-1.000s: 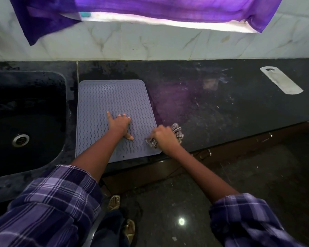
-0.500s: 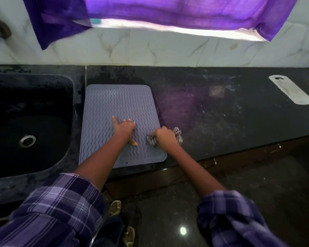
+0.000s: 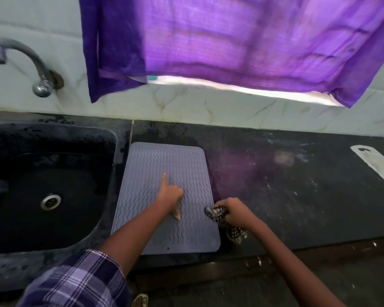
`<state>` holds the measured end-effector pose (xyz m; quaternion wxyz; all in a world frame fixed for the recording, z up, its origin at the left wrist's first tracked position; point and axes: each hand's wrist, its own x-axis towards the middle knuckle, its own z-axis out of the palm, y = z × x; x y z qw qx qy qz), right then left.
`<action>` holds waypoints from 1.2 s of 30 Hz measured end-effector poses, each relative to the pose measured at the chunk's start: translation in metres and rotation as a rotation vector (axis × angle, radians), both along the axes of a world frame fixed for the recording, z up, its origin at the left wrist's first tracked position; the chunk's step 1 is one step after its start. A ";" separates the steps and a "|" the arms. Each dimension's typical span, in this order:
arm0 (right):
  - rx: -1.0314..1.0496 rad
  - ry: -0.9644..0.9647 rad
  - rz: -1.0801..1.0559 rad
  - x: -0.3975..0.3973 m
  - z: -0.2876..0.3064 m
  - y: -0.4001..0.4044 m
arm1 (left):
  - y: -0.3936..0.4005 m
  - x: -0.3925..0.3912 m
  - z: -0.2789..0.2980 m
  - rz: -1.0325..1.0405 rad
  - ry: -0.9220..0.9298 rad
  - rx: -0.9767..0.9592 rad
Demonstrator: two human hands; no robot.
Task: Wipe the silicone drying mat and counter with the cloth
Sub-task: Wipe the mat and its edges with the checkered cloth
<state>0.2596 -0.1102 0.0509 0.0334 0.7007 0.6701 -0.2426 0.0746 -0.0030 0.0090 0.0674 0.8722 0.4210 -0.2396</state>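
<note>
The left hand (image 3: 170, 195) is pressing on the mat (image 3: 164, 165), fingers spread, keeping it flat. Beside it, the right hand (image 3: 235, 212) is squeezing the cloth (image 3: 217, 214) tight for wiping.

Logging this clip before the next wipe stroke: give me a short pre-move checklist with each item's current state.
1. Cloth in hand: ok, the right hand grips the bunched patterned cloth.
2. Mat held down: ok, the left hand rests on the silicone drying mat.
3. Mat lying flat on the counter: ok, no lifted corner seen.
4. Cloth at the mat: ok, it sits at the right edge.
5. Counter wiped: not ok, pale smears remain right of the mat.
6. Cloth damp: cannot tell.
</note>
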 end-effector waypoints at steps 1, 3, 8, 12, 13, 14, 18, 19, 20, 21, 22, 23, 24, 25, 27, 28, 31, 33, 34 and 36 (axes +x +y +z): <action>0.049 0.022 -0.038 0.009 0.004 0.014 | 0.009 -0.003 0.004 -0.007 -0.019 0.032; 0.127 0.011 -0.117 0.025 0.009 0.041 | 0.029 -0.010 0.008 0.045 -0.058 0.070; 0.225 -0.161 -0.186 0.024 -0.001 0.104 | 0.069 -0.018 -0.002 0.224 -0.047 0.042; 0.316 -0.307 0.010 -0.005 -0.022 0.169 | 0.098 -0.003 -0.010 0.279 -0.043 0.023; 0.339 -0.326 0.044 -0.012 -0.026 0.188 | 0.105 0.002 -0.011 0.277 -0.023 0.021; 0.357 -0.339 0.071 -0.018 -0.028 0.205 | 0.111 0.007 -0.012 0.273 0.007 0.015; 0.335 -0.322 0.152 -0.033 -0.045 0.259 | 0.126 0.022 -0.016 0.223 0.166 -0.012; 0.306 -0.335 0.180 -0.033 -0.051 0.267 | 0.129 0.025 -0.016 0.189 0.192 -0.005; 0.284 -0.363 0.197 -0.031 -0.056 0.272 | 0.131 0.028 -0.015 0.160 0.204 0.001; 0.274 -0.390 0.181 -0.029 -0.060 0.277 | 0.133 0.030 -0.014 0.142 0.204 0.003; 0.268 -0.421 0.138 -0.028 -0.060 0.281 | 0.135 0.030 -0.014 0.132 0.193 0.002; 0.251 -0.462 0.083 -0.028 -0.058 0.285 | 0.136 0.029 -0.013 0.126 0.175 -0.001; 0.230 -0.511 0.035 -0.027 -0.054 0.289 | 0.135 0.027 -0.013 0.122 0.152 -0.004; 0.222 -0.547 0.000 -0.027 -0.049 0.293 | 0.135 0.025 -0.013 0.125 0.124 -0.007; 0.264 -0.554 0.007 -0.034 -0.039 0.302 | 0.135 0.018 -0.013 0.160 0.059 -0.022; 0.302 -0.522 0.056 -0.042 -0.034 0.307 | 0.135 0.014 -0.013 0.174 0.036 -0.035; 0.333 -0.413 0.320 -0.084 -0.035 0.318 | 0.135 0.004 -0.013 0.154 -0.001 -0.058; 0.317 -0.445 0.476 -0.103 -0.047 0.317 | 0.134 0.002 -0.013 0.144 -0.013 -0.046; 0.321 -0.468 0.505 -0.105 -0.052 0.315 | 0.134 0.002 -0.012 0.139 -0.011 -0.040; 0.322 -0.492 0.508 -0.093 -0.059 0.312 | 0.135 0.003 -0.012 0.127 -0.016 -0.040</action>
